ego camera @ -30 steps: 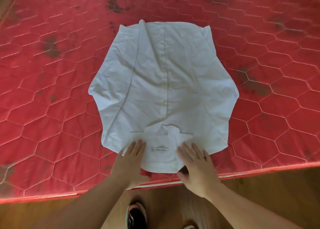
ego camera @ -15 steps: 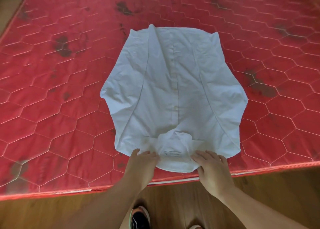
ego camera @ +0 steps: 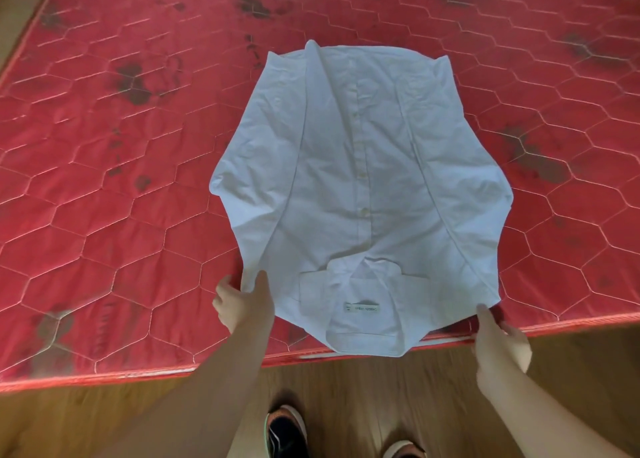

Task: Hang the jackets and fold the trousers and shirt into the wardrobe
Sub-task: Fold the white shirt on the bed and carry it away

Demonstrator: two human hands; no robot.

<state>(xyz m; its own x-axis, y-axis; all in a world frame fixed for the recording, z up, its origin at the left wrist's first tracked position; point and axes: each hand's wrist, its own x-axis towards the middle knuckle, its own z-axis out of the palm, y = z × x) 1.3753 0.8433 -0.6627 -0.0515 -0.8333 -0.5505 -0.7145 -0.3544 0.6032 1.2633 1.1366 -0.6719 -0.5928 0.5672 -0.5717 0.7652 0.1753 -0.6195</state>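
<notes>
Now hands grip shirt corners.

I see one piece of text only: small white woven neck label sewn inside collar of white cotton button-up shirt. Label carries one short line of dark print, upside down from my view. Letters too small and blurred, I cannot read them; no brand or size made out. I find no other print, number or sign on shirt, nor elsewhere in view.
</notes>
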